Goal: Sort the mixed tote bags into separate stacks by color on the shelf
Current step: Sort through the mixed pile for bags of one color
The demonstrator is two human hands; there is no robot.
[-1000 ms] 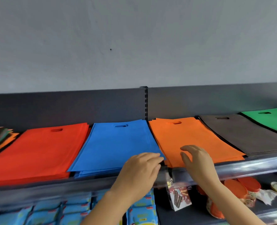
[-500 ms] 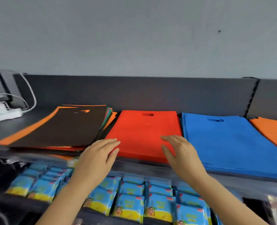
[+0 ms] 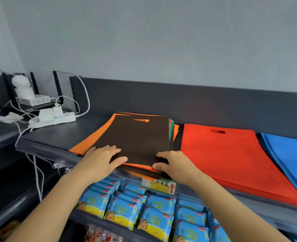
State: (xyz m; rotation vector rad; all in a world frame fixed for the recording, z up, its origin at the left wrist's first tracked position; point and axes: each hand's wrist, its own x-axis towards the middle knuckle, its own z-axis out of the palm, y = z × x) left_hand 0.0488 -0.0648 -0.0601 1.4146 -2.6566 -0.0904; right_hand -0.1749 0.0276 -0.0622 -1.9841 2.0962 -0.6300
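A mixed pile of tote bags lies on the dark shelf (image 3: 57, 135), topped by a dark brown bag (image 3: 137, 137) with orange (image 3: 92, 138) and green (image 3: 169, 130) edges showing beneath. My left hand (image 3: 102, 158) rests flat on the brown bag's near left corner. My right hand (image 3: 172, 162) is at the near right corner, fingers on top and thumb at the front edge of the pile. To the right lie a red stack (image 3: 229, 158) and a blue stack (image 3: 290, 158).
A white power strip (image 3: 55, 118) with plugs and cables, plus a white router and camera (image 3: 24, 91), sit at the shelf's left end. Blue snack packets (image 3: 144, 210) fill the lower shelf. A price tag (image 3: 159, 186) hangs on the shelf's front rail.
The view has swung left from the orange and blue stacks to the mixed pile. Both hands travelled left and have come down on the brown bag's near edge.
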